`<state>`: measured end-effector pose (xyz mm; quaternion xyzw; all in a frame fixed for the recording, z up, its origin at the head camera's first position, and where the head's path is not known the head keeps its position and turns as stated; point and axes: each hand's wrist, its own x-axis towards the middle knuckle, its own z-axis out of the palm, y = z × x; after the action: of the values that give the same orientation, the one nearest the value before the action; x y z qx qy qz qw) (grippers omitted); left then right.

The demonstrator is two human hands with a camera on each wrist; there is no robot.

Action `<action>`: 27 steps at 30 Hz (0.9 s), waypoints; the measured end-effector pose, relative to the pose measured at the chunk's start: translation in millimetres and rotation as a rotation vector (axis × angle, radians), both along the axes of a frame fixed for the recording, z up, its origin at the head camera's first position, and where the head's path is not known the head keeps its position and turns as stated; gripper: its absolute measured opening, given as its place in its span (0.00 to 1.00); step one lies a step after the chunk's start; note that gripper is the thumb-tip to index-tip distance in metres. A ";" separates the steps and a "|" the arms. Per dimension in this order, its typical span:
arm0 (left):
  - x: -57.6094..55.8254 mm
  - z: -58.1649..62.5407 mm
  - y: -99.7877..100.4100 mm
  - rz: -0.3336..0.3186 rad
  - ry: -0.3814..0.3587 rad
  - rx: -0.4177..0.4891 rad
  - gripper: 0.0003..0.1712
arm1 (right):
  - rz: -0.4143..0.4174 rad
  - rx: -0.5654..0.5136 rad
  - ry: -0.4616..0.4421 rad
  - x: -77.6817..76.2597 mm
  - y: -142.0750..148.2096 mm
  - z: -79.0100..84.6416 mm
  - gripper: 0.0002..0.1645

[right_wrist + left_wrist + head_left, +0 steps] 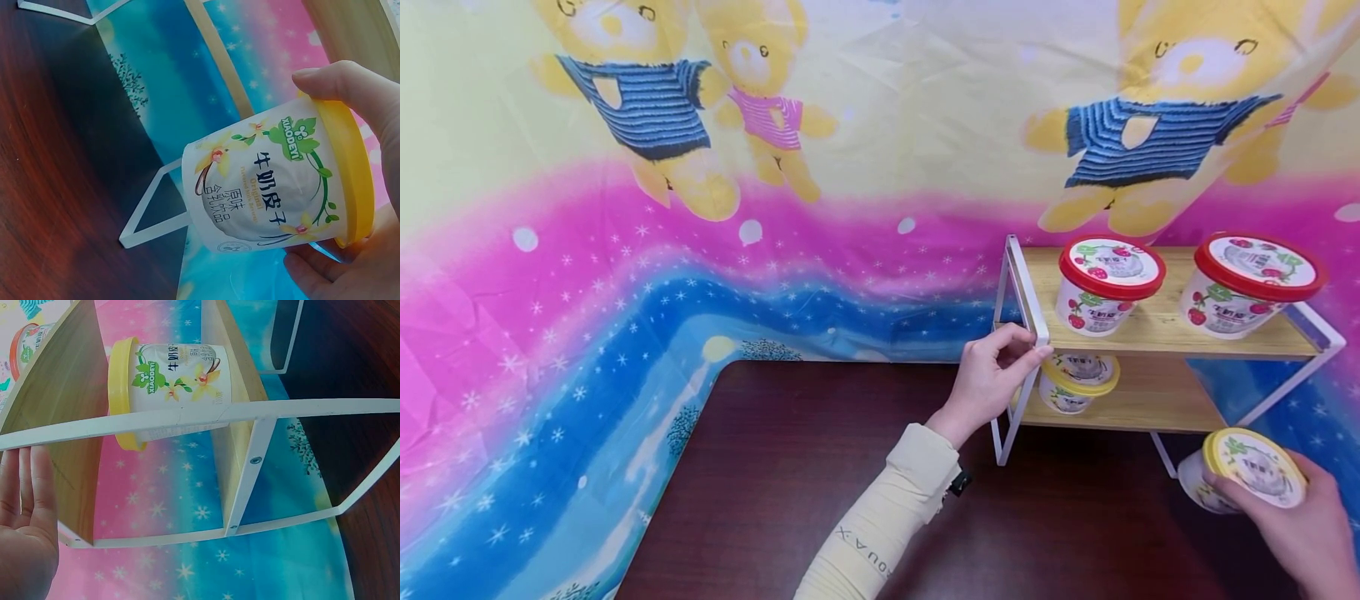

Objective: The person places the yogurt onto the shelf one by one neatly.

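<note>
My right hand (1311, 525) grips a paper tub with a yellow lid (1255, 471), thumb and fingers around the lid end. In the right wrist view, vanilla flowers and green leaves show on the tub's white side (262, 181). It is apart from the table, at the right front of a two-tier shelf rack (1150, 346). My left hand (988, 375) holds the rack's white metal frame at the front left upper corner, thumb and fingertips on it. Another yellow-lidded tub (1078, 383) stands at the left of the lower tier, partly hidden under the upper board.
Two red-lidded tubs, one at the left (1108, 283) and one at the right (1255, 283), stand on the upper tier. The rack's white legs reach down to the dark wooden table (820, 475). Behind hangs a cloth (865, 167) printed with bears.
</note>
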<state>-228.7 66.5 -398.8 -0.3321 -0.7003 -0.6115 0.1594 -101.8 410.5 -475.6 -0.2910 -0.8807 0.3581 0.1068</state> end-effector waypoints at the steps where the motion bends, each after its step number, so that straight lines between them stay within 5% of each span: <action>1: 0.2 0.3 -0.2 0.001 -0.001 -0.001 0.09 | 0.003 0.006 0.003 0.3 -1.2 1.5 0.64; 27: 0.1 1.2 -0.1 0.006 -0.006 -0.004 0.09 | -0.050 -0.036 0.066 -13.6 -27.1 32.1 0.62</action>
<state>-228.6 66.5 -397.7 -0.3284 -0.7029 -0.6108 0.1583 -115.4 383.3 -443.5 -0.3026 -0.8627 0.3804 0.1396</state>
